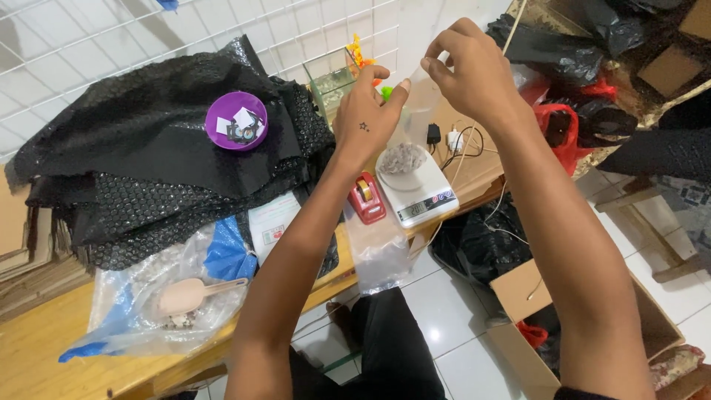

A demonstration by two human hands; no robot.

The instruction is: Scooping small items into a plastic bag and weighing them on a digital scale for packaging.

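Forearms rose over the wooden table (44, 348); left hand (370, 118) and right hand (470, 70) both pinched a clear plastic bag (424, 92), held up above the white scale (418, 189) w/ its greyish heap.

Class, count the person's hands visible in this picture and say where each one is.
2. The left hand is raised above the white scale; the right hand is beside it, and both pinch a clear plastic bag. No other hands show.
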